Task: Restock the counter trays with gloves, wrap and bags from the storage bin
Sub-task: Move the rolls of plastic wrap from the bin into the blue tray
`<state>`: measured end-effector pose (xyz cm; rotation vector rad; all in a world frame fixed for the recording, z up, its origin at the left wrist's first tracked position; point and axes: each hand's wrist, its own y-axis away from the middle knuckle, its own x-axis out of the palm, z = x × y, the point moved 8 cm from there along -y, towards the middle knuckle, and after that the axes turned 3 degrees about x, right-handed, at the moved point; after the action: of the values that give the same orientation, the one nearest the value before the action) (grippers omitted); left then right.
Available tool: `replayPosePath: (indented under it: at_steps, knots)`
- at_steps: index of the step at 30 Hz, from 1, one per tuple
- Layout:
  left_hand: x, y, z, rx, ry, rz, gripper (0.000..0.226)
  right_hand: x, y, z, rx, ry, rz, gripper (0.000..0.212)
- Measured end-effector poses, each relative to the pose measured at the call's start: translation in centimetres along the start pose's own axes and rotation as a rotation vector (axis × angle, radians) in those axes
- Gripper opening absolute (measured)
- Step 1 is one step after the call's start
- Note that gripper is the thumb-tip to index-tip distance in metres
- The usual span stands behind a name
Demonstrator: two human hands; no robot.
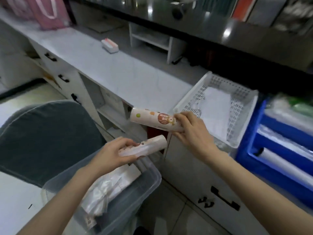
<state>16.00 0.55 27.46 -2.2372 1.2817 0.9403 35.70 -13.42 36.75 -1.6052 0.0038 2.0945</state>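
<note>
Two rolls held between storage bin [144, 189] and surface [110, 65].
I see the hands apart, each clamped on one roll: the right hand [191, 129] grips a printed roll [149, 118] at the front edge of the surface, just beside the white perforated tray [193, 95]; the left hand [116, 153] grips a second roll [149, 145] above the clear bin, which contains plastic packets. A blue tray [243, 150] to the right carries more rolls. The pale surface runs left, bearing a small white box [110, 45] and a shelf unit [152, 41]. A grey chair [47, 136] stands left.
</note>
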Motion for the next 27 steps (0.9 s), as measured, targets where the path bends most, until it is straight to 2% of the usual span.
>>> replayPosePath:
  at_steps: [5, 14, 18, 24, 27]
  knots:
    - [2.3, -3.2, -12.0, 0.197, 0.007, 0.035, 0.042, -9.1, 6.0, -5.9, 0.060, 0.046, -0.113, 0.051]
    - [13.5, -8.0, -28.9, 0.433, 0.051, 0.261, 0.037, -18.4, 18.8, -22.9, 0.444, 0.116, -0.125, 0.053]
    - [17.6, -10.5, -33.5, 0.506, 0.036, 0.344, 0.039, -18.7, 22.3, -27.9, 0.560, 0.169, -0.059, 0.052]
    - [24.2, -15.0, -37.4, 0.629, -0.074, 0.459, 0.041, -19.5, 24.8, -33.0, 0.709, 0.173, -0.111, 0.051]
    - [27.4, -16.3, -37.8, 0.680, -0.133, 0.481, 0.041, -19.5, 24.6, -34.6, 0.745, 0.168, -0.083, 0.051]
